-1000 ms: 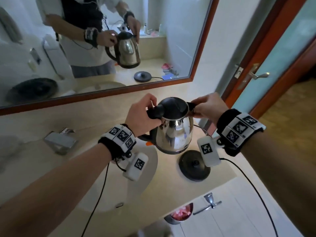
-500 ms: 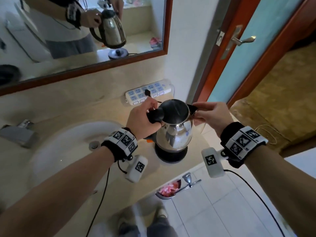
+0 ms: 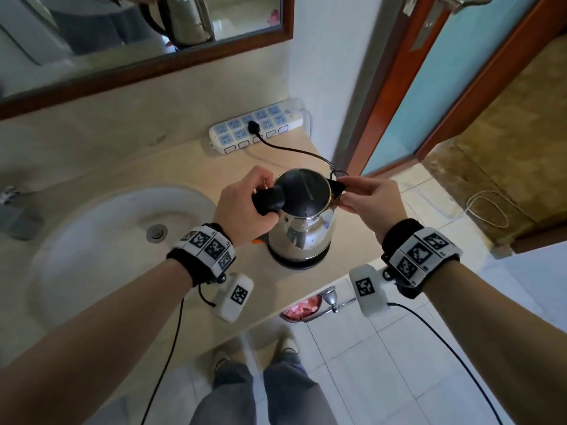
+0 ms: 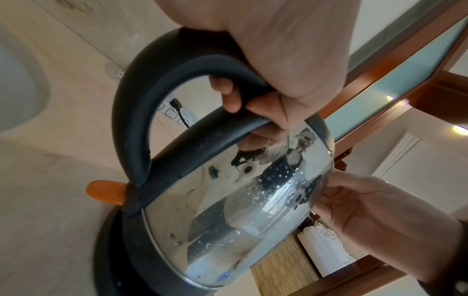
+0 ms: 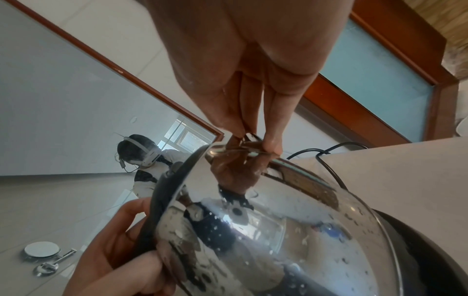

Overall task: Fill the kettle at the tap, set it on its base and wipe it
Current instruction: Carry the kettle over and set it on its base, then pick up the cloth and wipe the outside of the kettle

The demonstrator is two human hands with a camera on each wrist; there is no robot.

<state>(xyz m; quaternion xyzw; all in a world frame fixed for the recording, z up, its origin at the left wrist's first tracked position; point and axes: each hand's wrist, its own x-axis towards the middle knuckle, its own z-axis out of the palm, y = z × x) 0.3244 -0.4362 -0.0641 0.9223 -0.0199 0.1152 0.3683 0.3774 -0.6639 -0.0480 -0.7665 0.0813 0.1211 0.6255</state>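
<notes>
The steel kettle [image 3: 302,228] with its black lid stands on the round black base [image 3: 299,262] near the counter's right end. My left hand [image 3: 242,207] grips the black handle [image 4: 142,100], fingers curled through the loop. My right hand [image 3: 352,193] pinches the spout at the rim, fingertips [image 5: 271,146] against the steel. In the wrist views the kettle's wall [image 4: 240,200] carries water drops, and an orange switch [image 4: 106,191] sticks out under the handle. The base [image 5: 430,250] shows as a dark ring below the body.
A white power strip [image 3: 257,125] lies against the back wall, its black cable [image 3: 294,150] running to the base. The sink basin [image 3: 92,240] and tap [image 3: 18,210] are to the left. The counter edge [image 3: 346,271] drops off beside the base; a door [image 3: 445,87] stands right.
The kettle went from the air left of the base, rightwards and down onto the base. Both hands kept their hold. The head view tilted downward.
</notes>
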